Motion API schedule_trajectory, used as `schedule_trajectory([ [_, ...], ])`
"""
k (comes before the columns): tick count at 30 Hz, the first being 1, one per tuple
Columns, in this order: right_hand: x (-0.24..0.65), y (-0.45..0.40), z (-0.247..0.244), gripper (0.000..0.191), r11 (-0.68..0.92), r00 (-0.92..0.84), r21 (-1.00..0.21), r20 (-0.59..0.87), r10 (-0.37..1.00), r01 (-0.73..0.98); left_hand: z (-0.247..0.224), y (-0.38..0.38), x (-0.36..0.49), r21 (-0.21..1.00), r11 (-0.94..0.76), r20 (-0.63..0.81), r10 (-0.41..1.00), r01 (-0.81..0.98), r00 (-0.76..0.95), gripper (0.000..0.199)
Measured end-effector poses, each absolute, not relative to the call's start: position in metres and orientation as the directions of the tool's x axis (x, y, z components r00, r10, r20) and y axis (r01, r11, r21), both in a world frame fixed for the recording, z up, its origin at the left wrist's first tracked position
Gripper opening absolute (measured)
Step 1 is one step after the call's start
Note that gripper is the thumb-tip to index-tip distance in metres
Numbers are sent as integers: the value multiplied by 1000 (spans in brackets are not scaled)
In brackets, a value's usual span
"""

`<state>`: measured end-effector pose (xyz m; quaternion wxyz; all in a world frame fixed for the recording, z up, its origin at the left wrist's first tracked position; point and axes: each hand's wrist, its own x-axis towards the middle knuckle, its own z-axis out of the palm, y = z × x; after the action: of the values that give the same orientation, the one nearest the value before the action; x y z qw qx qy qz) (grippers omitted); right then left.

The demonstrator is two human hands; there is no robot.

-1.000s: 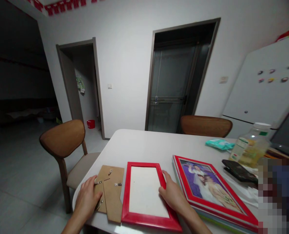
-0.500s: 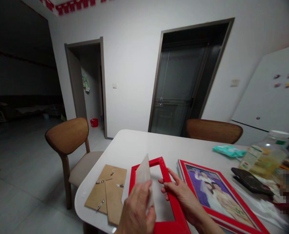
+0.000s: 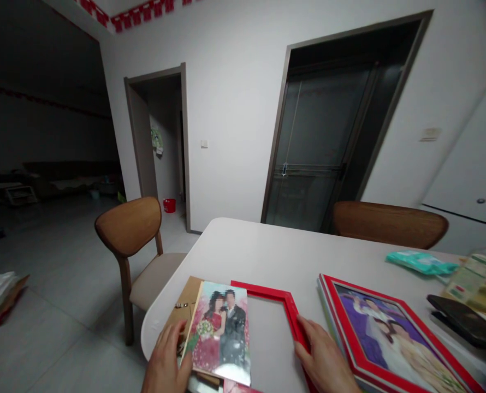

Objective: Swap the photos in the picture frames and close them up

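Note:
My left hand (image 3: pixel 167 360) grips the left edge of a photo print (image 3: pixel 222 341) of a couple, one in a red dress holding a bouquet. The print lies over the left part of a red picture frame (image 3: pixel 263 289), whose opening shows the tabletop. My right hand (image 3: pixel 325 360) is closed around the right bar of this frame. Partly covered by the print and my left hand is a brown backing board (image 3: pixel 191 292) with metal clips. To the right of my right hand lies another red frame (image 3: pixel 407 305) with a wedding picture, apparently stacked on something.
The white table (image 3: pixel 251 240) has a rounded left corner. Toward its right side are a teal packet (image 3: pixel 421 263), a black object (image 3: pixel 464 322) and a clear container (image 3: pixel 476 284). Wooden chairs stand at the left (image 3: pixel 130 226) and far side (image 3: pixel 390 222).
A pale sheet tilted in my left hand over the frame is gone from there. The picture side of a print now shows at my left hand, farther left. The view has turned slightly left.

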<state>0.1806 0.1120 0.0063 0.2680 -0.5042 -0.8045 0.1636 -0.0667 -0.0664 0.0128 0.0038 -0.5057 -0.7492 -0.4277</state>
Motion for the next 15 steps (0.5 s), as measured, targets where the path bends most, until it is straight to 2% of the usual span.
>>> schedule_trajectory([
  [3,165,100,15,43,474,-357,-626,313,880,620,8,-64,-60,497,22,502,808,867,-309,44],
  [6,136,85,23,47,362,-435,-841,172,884,402,6,-57,-48,407,-116,497,861,906,-113,59],
  [8,115,77,25,51,235,-478,-927,71,875,293,3,-53,-42,378,-173,458,888,910,-21,66],
  [11,89,69,32,55,132,-466,-979,45,884,155,0,-50,-37,372,-177,410,912,911,9,71],
  [15,70,52,62,55,160,-448,-985,170,878,-60,8,-50,-34,409,-209,497,868,888,-25,78],
])
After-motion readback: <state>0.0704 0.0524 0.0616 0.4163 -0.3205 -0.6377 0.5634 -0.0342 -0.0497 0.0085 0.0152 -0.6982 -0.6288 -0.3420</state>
